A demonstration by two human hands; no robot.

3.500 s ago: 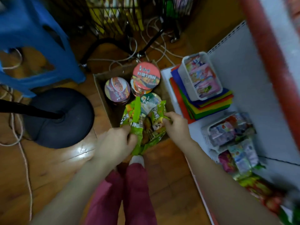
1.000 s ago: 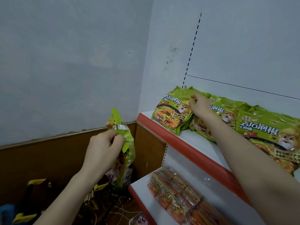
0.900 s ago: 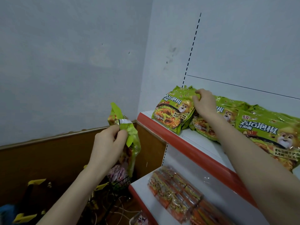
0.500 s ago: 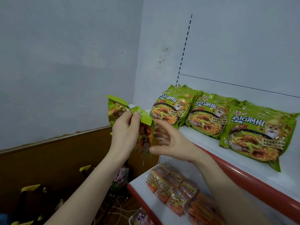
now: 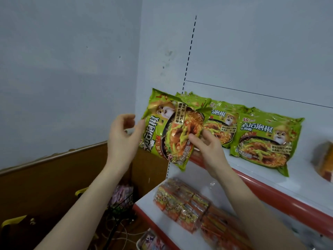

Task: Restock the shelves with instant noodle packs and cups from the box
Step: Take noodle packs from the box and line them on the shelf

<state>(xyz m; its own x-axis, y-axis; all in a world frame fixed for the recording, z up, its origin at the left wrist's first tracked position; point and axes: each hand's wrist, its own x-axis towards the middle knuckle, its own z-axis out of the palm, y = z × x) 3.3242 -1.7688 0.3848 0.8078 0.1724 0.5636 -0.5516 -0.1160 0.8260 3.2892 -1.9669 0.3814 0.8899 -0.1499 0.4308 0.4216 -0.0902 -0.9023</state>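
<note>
Here, a green noodle pack (image 5: 169, 130) is held in the air in front of the upper shelf (image 5: 297, 184).
The left hand (image 5: 124, 139), fingers loosely spread, only touches the pack's nine-o'clock edge with its thumb; the right hand (image 5: 207, 147) pinches the pack's lower edge at five o'clock. At three o'clock, two more green packs (image 5: 266, 139) lean on the shelf; orange packs (image 5: 182, 208) lie below at six o'clock.

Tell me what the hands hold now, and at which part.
The right hand pinches a green noodle pack at its right edge; the left hand is open beside its left edge.
</note>
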